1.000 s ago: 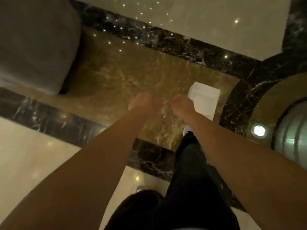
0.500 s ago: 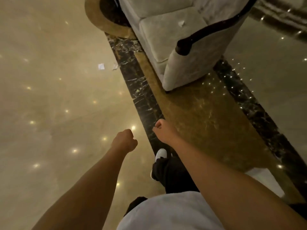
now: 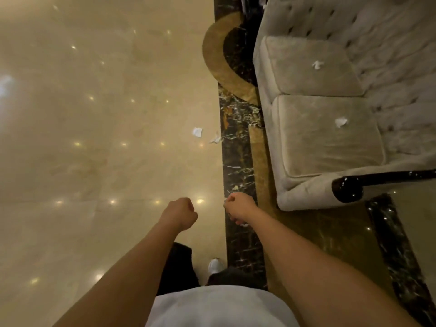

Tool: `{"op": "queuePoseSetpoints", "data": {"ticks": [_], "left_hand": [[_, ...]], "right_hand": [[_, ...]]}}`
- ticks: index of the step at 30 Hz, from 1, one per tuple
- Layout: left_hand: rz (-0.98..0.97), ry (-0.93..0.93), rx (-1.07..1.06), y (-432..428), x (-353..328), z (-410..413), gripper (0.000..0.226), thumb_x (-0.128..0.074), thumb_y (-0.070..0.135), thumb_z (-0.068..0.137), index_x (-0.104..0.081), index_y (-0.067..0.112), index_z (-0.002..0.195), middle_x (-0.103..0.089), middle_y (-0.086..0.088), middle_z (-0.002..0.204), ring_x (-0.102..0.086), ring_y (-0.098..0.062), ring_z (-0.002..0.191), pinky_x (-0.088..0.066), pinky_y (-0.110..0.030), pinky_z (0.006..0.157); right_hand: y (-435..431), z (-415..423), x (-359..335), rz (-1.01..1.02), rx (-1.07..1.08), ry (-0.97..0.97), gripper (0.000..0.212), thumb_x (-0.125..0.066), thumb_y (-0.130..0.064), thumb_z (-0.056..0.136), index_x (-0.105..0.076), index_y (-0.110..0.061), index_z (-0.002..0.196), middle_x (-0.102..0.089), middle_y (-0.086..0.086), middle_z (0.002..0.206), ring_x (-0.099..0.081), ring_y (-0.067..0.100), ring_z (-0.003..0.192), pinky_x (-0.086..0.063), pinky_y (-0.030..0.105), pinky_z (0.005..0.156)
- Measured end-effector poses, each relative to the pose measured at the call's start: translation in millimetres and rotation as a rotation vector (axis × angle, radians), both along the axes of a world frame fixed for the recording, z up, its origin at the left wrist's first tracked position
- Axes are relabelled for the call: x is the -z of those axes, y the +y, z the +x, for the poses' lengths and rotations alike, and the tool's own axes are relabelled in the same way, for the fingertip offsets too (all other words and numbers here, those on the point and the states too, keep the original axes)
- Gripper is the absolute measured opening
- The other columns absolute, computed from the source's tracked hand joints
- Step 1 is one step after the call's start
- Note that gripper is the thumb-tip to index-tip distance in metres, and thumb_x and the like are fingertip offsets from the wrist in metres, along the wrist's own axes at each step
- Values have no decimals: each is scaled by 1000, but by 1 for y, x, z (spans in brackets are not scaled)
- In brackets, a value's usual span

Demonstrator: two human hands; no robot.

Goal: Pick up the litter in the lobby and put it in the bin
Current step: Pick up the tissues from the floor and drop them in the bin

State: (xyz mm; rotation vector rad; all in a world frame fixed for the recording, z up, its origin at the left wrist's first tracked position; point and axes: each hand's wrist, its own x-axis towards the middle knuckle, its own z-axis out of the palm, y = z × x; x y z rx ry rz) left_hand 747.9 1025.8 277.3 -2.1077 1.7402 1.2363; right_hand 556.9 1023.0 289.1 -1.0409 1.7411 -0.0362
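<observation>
Two white scraps of paper lie on the cream marble floor ahead of me, one flat [image 3: 197,132] and one crumpled [image 3: 215,138] at the edge of the dark marble strip. Two more crumpled papers rest on the beige sofa, one on the far cushion [image 3: 317,64] and one on the near cushion [image 3: 341,122]. My left hand [image 3: 180,213] is a closed fist held out over the cream floor. My right hand [image 3: 238,208] is also curled shut, over the dark strip. Nothing clearly shows in either hand. No bin is in view.
The tufted sofa [image 3: 330,142] with a glossy black armrest [image 3: 349,187] stands on my right on a brown marble band. A dark marble border [image 3: 238,161] runs straight ahead. My dark trousers and a white shoe [image 3: 214,265] are below.
My view has swung away from a white object beside a metal column and round toward the sofa front. Both hands stayed closed, and the floor scraps now lie nearer, straight ahead.
</observation>
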Motion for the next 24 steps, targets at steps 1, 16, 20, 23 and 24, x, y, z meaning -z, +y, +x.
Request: {"op": "queuePoseSetpoints", "data": {"ticks": [1, 16, 20, 23, 24], "left_hand": [[15, 2, 10, -27, 4, 3, 17, -59, 22, 83, -63, 16, 98, -59, -2, 88, -60, -26, 88, -49, -31, 77], [224, 20, 119, -491, 181, 27, 30, -59, 24, 83, -60, 15, 111, -62, -10, 112, -58, -27, 94, -47, -35, 78], [251, -20, 122, -580, 232, 21, 32, -62, 24, 83, -59, 14, 113, -63, -11, 112, -57, -27, 94, -43, -32, 74], [287, -18, 113, -637, 287, 7, 30, -63, 22, 81, -59, 16, 111, -65, -10, 101, -61, -26, 87, -46, -31, 70], [279, -13, 85, -654, 310, 1, 29, -63, 21, 80, -60, 18, 109, -65, -9, 99, -61, -26, 84, -47, -31, 69]], "right_hand": [[-31, 6, -2, -13, -16, 0, 19, -52, -24, 91, -61, -15, 104, -63, 11, 104, -64, 27, 88, -57, 38, 74], [-456, 16, 161, 152, 50, 173, 19, -55, -27, 85, -60, -20, 102, -64, 8, 112, -58, 25, 97, -50, 37, 87], [-546, 6, 216, 162, 73, 166, 25, -56, -28, 87, -60, -20, 110, -65, 8, 111, -62, 28, 96, -56, 43, 86], [-608, -6, 274, 165, 53, 136, 31, -55, -26, 88, -58, -16, 117, -65, 9, 116, -62, 29, 103, -54, 44, 90], [-627, -10, 300, 176, 31, 118, 32, -55, -24, 87, -57, -16, 118, -64, 9, 118, -62, 29, 105, -53, 44, 92]]}}
